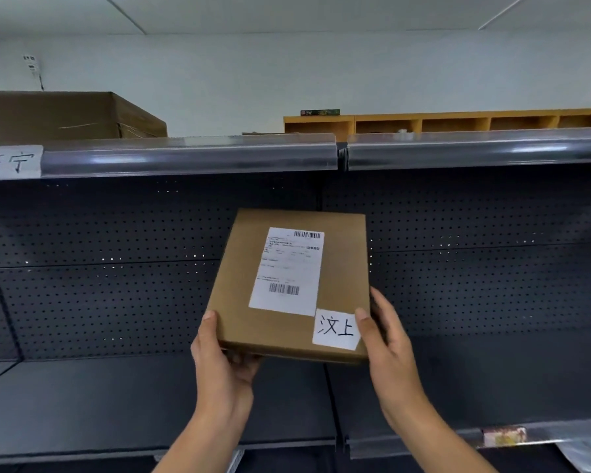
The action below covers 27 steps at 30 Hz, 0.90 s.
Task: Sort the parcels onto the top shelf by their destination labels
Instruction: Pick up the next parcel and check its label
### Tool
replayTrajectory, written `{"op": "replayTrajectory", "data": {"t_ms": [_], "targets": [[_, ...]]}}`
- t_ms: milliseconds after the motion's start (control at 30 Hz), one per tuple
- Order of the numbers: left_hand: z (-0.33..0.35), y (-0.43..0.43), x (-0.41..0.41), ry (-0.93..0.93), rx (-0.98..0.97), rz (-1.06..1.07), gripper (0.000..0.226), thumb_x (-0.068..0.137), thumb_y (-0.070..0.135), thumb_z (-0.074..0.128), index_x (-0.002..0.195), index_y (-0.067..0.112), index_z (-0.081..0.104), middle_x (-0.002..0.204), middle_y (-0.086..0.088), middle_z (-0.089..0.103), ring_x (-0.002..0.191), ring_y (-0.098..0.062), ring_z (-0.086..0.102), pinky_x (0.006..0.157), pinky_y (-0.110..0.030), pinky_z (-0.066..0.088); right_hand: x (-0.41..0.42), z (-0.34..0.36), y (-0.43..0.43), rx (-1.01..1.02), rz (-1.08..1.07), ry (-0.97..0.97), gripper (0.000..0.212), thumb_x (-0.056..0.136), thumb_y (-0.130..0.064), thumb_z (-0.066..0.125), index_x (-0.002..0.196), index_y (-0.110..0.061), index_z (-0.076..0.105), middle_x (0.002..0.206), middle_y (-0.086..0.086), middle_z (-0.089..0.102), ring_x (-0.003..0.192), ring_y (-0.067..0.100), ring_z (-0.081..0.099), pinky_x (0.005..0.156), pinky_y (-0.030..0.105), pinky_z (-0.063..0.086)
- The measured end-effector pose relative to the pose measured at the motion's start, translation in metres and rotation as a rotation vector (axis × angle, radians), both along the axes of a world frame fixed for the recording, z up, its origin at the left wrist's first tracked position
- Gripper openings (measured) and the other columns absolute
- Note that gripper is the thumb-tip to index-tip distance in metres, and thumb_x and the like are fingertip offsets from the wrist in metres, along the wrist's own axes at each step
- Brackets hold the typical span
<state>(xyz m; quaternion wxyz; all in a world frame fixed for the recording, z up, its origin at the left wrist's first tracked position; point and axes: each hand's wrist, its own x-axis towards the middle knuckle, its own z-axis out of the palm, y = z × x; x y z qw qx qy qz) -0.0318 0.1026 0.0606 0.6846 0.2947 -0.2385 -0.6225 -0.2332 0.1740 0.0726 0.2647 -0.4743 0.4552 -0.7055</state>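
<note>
1. I held one flat brown cardboard parcel (292,285) in both hands, raised in front of the perforated back panel (116,268), below the top shelf (191,155).
2. My left hand (220,367) pinched its lower left corner; my right hand (388,343) clasped the lower right corner.
3. Its handwritten destination label (336,331) read 汶上.
4. The only shelf tag (9,162) I could see read 济宁.
5. I judged this parcel still unsorted; the shelf's top surface was hidden.

Bare hands (226,367), forearms uncovered, no sleeves visible.
</note>
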Motion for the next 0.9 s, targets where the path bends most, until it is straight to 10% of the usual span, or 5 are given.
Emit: {"op": "replayTrajectory", "data": {"t_ms": [167,367,900], "targets": [[-0.003,0.006,0.017,-0.37,-0.048,-0.068,0.021,0.093,0.024,0.07,0.111,0.023,0.06,0.12,-0.009,0.061,0.099,-0.023,0.059,0.088,-0.048,0.049,-0.019,-0.005,0.0,-0.031,-0.052,-0.211,0.037,0.107,-0.017,0.057,0.135,-0.039,0.065,0.136,-0.012,0.075,0.132,0.008,0.065,0.118,0.035,0.044],[0.013,-0.001,0.03,-0.651,-0.131,-0.175,0.051,0.102,0.051,0.057,0.152,0.042,0.048,0.141,0.01,0.066,0.125,-0.013,0.061,0.109,-0.043,0.045,-0.02,-0.01,0.005,-0.038,0.005,-0.206,0.038,0.106,-0.012,0.055,0.132,-0.038,0.068,0.134,-0.007,0.076,0.13,0.02,0.067,0.119,0.056,0.043],[0.043,0.065,0.034,-0.634,-0.283,-0.01,0.053,0.083,0.059,0.067,0.132,0.039,0.068,0.121,0.015,0.081,0.112,-0.008,0.076,0.103,-0.039,0.053,-0.003,0.018,0.054,-0.313,-0.029,-0.075,0.036,0.104,-0.035,0.043,0.129,-0.05,0.066,0.128,-0.005,0.075,0.114,0.019,0.071,0.099,0.044,0.053]]}}
